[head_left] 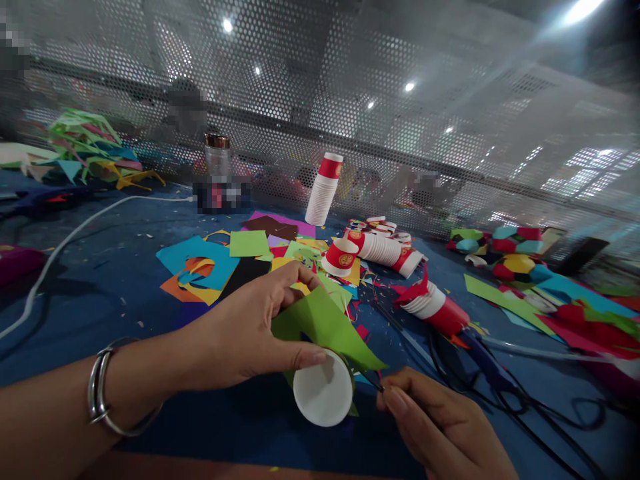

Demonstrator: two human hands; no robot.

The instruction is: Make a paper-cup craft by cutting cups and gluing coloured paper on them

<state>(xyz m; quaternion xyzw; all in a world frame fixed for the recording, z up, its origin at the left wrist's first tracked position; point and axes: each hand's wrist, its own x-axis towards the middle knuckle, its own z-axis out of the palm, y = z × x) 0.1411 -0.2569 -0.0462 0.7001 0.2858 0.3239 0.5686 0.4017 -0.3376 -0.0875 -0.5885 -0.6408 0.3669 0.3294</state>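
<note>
My left hand is closed on a white paper cup, its thumb on the rim. The cup's open mouth is turned toward me. A piece of green paper wraps partly round the cup, and its pointed corner sticks out to the right. To the right of the cup, my right hand is closed in a pinch between thumb and forefinger. A thin dark thing shows at its fingertips, reaching toward the cup. What kind of thing it is I cannot make out.
Coloured paper and scraps cover the middle of the blue table. A tall stack of paper cups stands at the back; other cups lie near it. Black cables and a blue-handled tool lie right. A jar stands back left.
</note>
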